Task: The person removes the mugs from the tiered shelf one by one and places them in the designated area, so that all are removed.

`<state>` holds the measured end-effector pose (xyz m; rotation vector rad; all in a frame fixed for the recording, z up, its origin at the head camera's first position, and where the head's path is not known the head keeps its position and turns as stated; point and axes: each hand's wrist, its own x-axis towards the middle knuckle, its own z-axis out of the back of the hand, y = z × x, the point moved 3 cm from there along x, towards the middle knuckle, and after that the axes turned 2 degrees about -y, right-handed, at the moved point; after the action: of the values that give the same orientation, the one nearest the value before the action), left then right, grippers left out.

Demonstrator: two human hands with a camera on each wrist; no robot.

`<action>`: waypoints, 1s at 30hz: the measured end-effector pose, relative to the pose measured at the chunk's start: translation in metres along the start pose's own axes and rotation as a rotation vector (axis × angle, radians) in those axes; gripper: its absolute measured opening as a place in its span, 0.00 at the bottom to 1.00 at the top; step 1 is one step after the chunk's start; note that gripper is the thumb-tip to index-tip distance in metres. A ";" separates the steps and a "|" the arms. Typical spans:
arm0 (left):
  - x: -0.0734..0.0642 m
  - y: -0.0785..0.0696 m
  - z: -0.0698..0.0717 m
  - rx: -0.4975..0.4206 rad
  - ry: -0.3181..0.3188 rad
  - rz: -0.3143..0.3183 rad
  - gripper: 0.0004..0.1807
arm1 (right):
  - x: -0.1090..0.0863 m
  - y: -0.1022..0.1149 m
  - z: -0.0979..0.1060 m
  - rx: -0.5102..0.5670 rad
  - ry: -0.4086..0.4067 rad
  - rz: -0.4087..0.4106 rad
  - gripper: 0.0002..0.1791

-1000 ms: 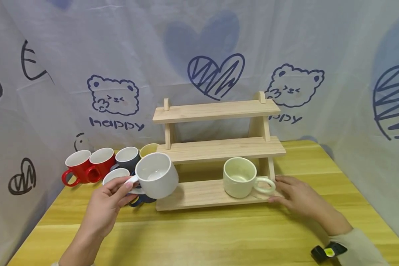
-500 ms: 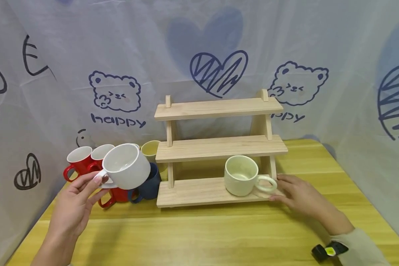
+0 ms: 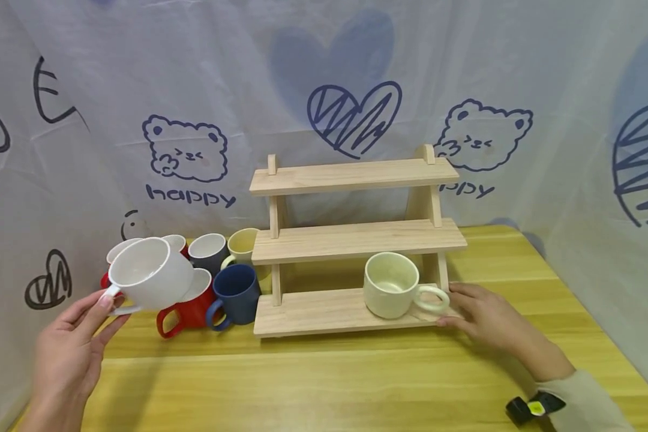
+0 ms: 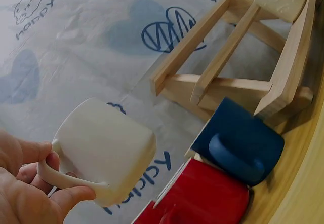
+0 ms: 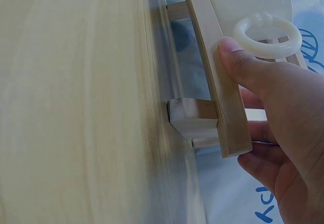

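Note:
My left hand (image 3: 67, 348) pinches a white mug (image 3: 152, 277) by its handle, up above the table at the far left. In the left wrist view the thumb and fingers wrap the mug's handle (image 4: 66, 178), with the mug tilted. My right hand (image 3: 491, 321) grips the right end of the lowest board of a three-tier wooden shelf (image 3: 324, 312). The right wrist view has the thumb on the board's front edge (image 5: 233, 125) and the fingers at its end. A pale green mug (image 3: 390, 294) stands on that board, handle toward the right hand.
Left of the shelf several mugs stand together: a blue mug (image 3: 237, 294), a red mug (image 3: 194, 306), a dark grey mug (image 3: 207, 249) and a yellow mug (image 3: 243, 246), with more red ones partly hidden behind the white mug. A patterned curtain (image 3: 281, 72) hangs behind the wooden table (image 3: 324, 384).
The left hand has carried the white mug leftward, from in front of the shelf's left end to over the red mugs, uncovering the blue mug. My right hand stays at the shelf.

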<state>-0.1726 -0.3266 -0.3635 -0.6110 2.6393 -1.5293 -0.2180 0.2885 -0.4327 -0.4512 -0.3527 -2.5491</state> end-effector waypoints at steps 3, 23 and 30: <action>0.001 -0.002 0.009 -0.061 -0.030 -0.028 0.10 | -0.001 0.000 0.000 0.003 0.000 -0.001 0.29; 0.010 0.009 0.061 -0.113 -0.260 0.023 0.08 | 0.001 0.000 0.000 0.004 0.005 0.004 0.29; 0.011 0.025 0.071 -0.065 -0.232 0.073 0.07 | 0.001 0.000 0.001 0.003 0.011 0.004 0.29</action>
<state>-0.1751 -0.3786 -0.4190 -0.6452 2.5144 -1.2729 -0.2189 0.2882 -0.4316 -0.4370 -0.3510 -2.5457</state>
